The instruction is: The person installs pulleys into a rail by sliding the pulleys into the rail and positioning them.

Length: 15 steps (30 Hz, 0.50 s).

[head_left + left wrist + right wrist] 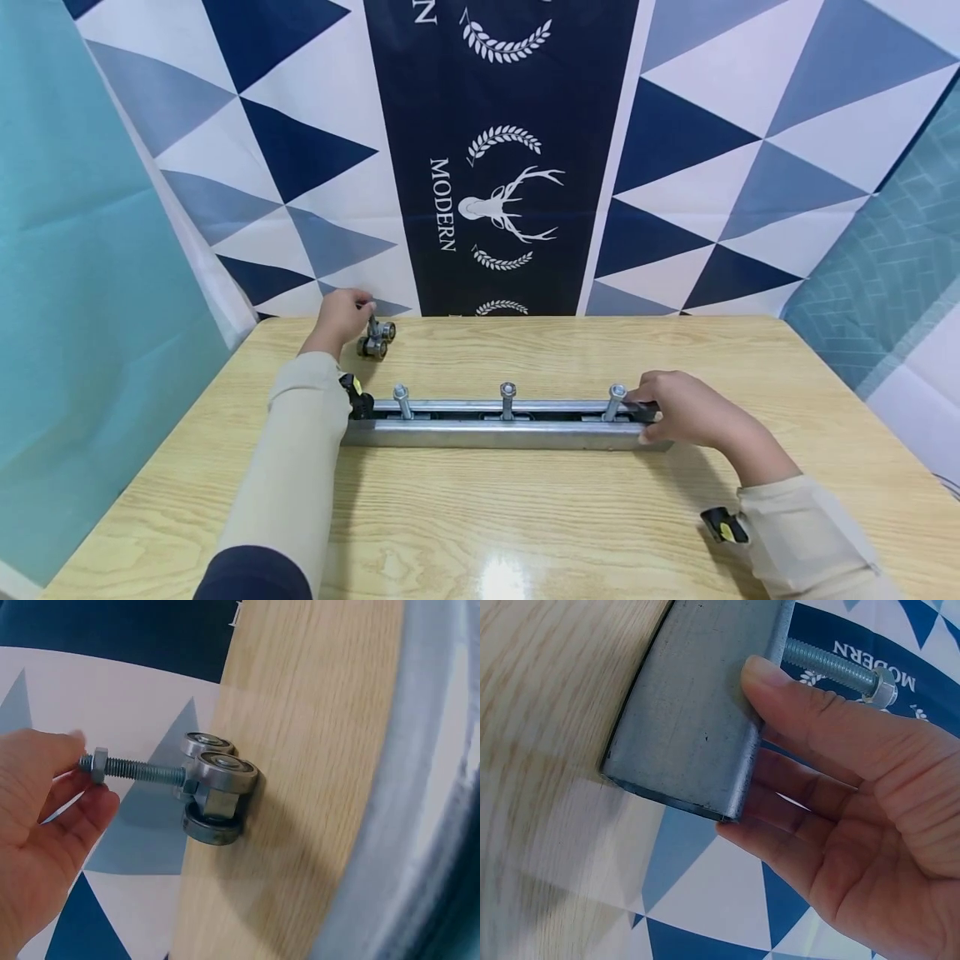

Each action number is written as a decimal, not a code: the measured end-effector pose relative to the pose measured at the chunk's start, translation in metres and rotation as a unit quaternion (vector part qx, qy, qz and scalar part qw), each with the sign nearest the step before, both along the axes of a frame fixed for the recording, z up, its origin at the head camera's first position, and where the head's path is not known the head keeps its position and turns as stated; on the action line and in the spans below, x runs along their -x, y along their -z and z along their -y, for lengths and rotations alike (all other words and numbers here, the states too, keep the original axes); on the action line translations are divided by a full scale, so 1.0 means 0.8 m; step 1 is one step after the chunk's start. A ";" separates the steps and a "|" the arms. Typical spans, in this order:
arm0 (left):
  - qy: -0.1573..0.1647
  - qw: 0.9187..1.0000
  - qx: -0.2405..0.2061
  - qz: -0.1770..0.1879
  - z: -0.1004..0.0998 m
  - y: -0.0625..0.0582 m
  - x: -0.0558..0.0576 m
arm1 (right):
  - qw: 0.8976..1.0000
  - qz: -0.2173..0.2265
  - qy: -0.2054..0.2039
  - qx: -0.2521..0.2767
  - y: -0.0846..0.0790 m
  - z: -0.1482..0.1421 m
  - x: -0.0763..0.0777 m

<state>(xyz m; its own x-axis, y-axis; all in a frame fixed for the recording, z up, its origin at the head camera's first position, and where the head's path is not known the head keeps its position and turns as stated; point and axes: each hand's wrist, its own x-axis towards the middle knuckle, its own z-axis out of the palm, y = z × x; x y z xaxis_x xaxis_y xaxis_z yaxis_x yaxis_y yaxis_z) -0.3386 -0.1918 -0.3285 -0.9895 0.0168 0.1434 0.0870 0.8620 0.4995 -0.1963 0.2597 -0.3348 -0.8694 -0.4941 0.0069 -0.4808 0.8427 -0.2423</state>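
At the table's back left, my left hand point(347, 317) pinches the threaded bolt end of a roller trolley point(377, 337). In the left wrist view the fingertips hold the bolt near its nut point(99, 765), and the bearing wheels point(225, 772) are by the wooden surface. A long metal channel rail point(495, 435) lies across the table, with three upright bolts point(507, 402) standing out of its slot. My right hand point(686, 408) grips the rail's right end, thumb on the near side, fingers over the top and far side. The rail's inside is mostly hidden.
The wooden table point(480, 508) ends at a back wall covered with patterned cloth point(502, 208). A teal sheet point(97, 275) hangs along the left side. Black wrist-worn devices point(724, 525) sit at both sleeves.
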 end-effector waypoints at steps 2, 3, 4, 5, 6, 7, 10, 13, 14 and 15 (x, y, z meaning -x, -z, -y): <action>-0.003 1.000 -0.002 0.003 -0.002 -0.001 0.001 | 1.000 0.000 -0.004 0.002 0.000 0.000 0.000; -0.005 1.000 0.000 0.005 -0.003 -0.001 0.000 | 1.000 0.000 -0.006 0.002 0.000 0.000 0.000; -0.009 1.000 0.002 0.006 -0.003 -0.001 0.001 | 1.000 0.000 -0.007 0.001 0.000 0.000 0.000; -0.013 1.000 0.003 0.006 -0.004 -0.001 0.000 | 1.000 0.000 -0.007 0.000 -0.001 0.000 0.000; -0.017 1.000 0.005 0.004 -0.005 -0.002 0.000 | 1.000 0.001 -0.007 0.000 -0.001 0.000 0.000; -0.020 1.000 0.009 0.003 -0.005 -0.002 0.000 | 1.000 0.000 -0.009 -0.001 -0.001 0.000 0.000; -0.029 0.999 0.024 -0.001 -0.006 -0.003 0.001 | 1.000 0.001 -0.008 -0.001 -0.001 0.000 -0.001; -0.032 0.999 0.043 -0.002 -0.005 -0.004 0.000 | 1.000 0.001 -0.007 0.000 -0.001 0.000 -0.001; -0.032 0.998 0.050 -0.001 -0.005 -0.004 0.000 | 1.000 0.002 -0.006 0.001 -0.001 0.000 -0.001; -0.032 0.998 0.057 -0.001 -0.004 -0.004 -0.001 | 1.000 0.002 -0.006 0.001 -0.001 -0.001 -0.002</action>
<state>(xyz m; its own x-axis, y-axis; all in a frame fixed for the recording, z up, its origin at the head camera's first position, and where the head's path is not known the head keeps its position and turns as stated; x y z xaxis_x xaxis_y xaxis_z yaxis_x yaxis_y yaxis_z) -0.3382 -0.1886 -0.3250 -0.9888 -0.0301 0.1461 0.0309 0.9170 0.3977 -0.1951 0.2603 -0.3339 -0.8631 -0.5051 0.0049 -0.4907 0.8361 -0.2454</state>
